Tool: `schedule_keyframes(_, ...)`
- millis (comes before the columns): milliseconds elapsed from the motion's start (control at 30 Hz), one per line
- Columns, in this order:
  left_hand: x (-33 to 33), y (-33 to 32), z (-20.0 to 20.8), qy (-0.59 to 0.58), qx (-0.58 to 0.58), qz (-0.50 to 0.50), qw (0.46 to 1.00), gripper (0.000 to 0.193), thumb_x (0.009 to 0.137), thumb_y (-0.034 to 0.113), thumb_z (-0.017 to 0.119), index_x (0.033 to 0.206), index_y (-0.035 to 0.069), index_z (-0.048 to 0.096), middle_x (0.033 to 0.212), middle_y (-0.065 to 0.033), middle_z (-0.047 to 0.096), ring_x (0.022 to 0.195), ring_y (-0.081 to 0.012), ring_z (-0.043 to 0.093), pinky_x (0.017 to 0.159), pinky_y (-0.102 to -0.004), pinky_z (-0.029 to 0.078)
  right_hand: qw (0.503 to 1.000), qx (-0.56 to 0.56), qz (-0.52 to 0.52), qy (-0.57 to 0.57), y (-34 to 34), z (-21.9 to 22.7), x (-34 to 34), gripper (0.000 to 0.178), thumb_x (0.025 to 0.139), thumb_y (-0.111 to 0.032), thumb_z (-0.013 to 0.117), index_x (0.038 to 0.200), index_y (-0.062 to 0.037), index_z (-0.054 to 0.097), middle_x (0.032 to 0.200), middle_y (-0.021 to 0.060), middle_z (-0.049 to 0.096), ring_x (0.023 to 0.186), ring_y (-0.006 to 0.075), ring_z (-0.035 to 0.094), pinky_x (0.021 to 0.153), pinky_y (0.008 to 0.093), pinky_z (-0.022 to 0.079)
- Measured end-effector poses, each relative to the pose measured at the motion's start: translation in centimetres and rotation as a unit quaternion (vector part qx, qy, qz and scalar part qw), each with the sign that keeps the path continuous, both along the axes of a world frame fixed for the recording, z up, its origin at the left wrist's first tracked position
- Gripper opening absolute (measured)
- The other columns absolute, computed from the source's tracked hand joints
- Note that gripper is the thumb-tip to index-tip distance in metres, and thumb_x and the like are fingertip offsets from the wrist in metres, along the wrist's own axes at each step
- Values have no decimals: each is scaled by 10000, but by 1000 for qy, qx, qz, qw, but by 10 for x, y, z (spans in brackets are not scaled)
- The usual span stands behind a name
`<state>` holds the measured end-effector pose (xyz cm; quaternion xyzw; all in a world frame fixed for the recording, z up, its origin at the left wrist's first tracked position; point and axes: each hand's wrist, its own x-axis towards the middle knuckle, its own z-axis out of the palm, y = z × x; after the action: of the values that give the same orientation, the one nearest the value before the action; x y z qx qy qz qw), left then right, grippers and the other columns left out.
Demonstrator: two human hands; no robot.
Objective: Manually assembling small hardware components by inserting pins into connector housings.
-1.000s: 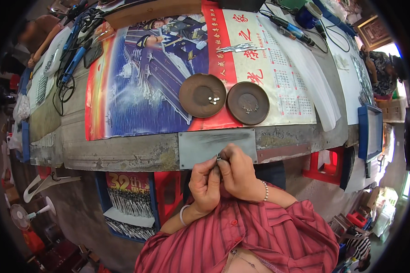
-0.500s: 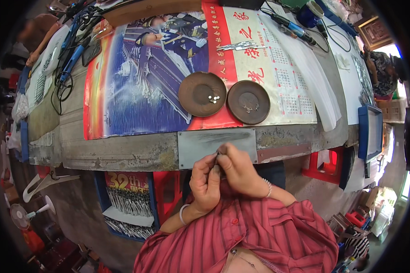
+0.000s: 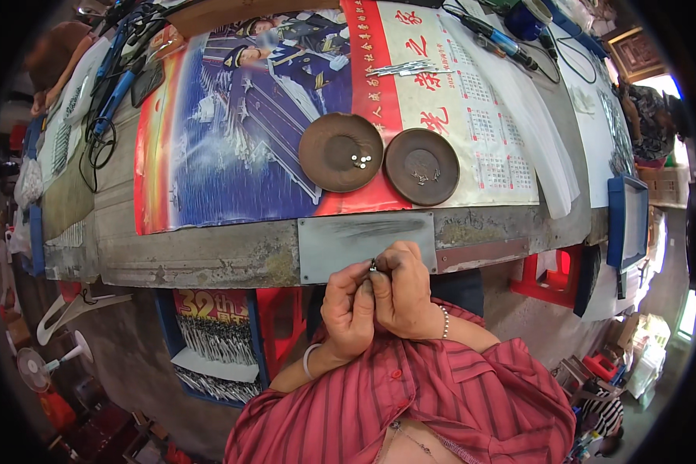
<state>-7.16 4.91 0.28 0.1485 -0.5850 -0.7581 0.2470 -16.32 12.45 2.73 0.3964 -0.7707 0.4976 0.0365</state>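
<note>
My left hand (image 3: 348, 311) and my right hand (image 3: 404, 292) meet fingertip to fingertip just off the table's near edge. Pinched between them is a tiny dark and shiny piece (image 3: 373, 267), mostly covered by the fingers and too small to name. Just beyond the hands a grey metal plate (image 3: 325, 241) with a dark smudge is fixed at the table edge. Farther in stand two brown round dishes. The left dish (image 3: 315, 155) holds several small round white pieces (image 3: 361, 162); in the right dish (image 3: 450, 172) lie thin little bits (image 3: 424, 177).
A large printed poster (image 3: 209, 170) covers the table middle, with slim silvery pieces (image 3: 402, 68) on it. Corded blue hand tools (image 3: 120, 100) lie left. At right are a blue tray (image 3: 628, 224) and red stool (image 3: 545, 271). Another person's arm (image 3: 63, 66) shows far left.
My right hand has turned slightly, its fingers now higher and more upright, and more of the tiny piece shows. The view has shifted a little.
</note>
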Motion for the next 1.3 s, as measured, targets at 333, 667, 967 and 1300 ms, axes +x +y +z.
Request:
schedule_keyframes(333, -2, -15, 13, -22, 135, -44, 990, 378, 955, 5, 507, 1321, 21, 413, 1019, -34, 575, 766, -35, 498, 651, -178, 427, 968, -37, 102, -226, 14, 1, -13, 159, 872, -93, 628, 948, 37, 577, 848, 123, 605, 715, 188, 590, 650, 284, 475)
schedule_keyframes(667, 7, -17, 15, -36, 172, -44, 983, 362, 1001, 67, 408, 1360, 23, 406, 888, 6, 528, 595, -12, 401, 513, -167, 349, 984, -79, 63, -147, -4, -16, 2, 173, 769, -34, 704, 891, 15, 593, 767, 121, 594, 630, 236, 575, 550, 309, 456)
schedule_keyframes(967, 14, -16, 8, -59, -46, -33, 997, 357, 980, 31, 439, 1333, -24, 433, 1106, -101, 612, 877, -146, 618, 775, -257, 496, 986, -97, 41, -133, -4, -9, 9, 153, 781, -16, 676, 865, -9, 548, 746, 109, 571, 597, 259, 528, 520, 334, 419)
schedule_keyframes(1300, 21, -7, -5, -26, -110, -23, 993, 315, 996, 43, 423, 1297, -46, 401, 1239, -137, 549, 1091, -151, 545, 953, -271, 413, 1000, 21, -6, 7, -4, -16, 24, 145, 874, -104, 594, 919, -20, 485, 775, 113, 533, 627, 290, 508, 625, 378, 406)
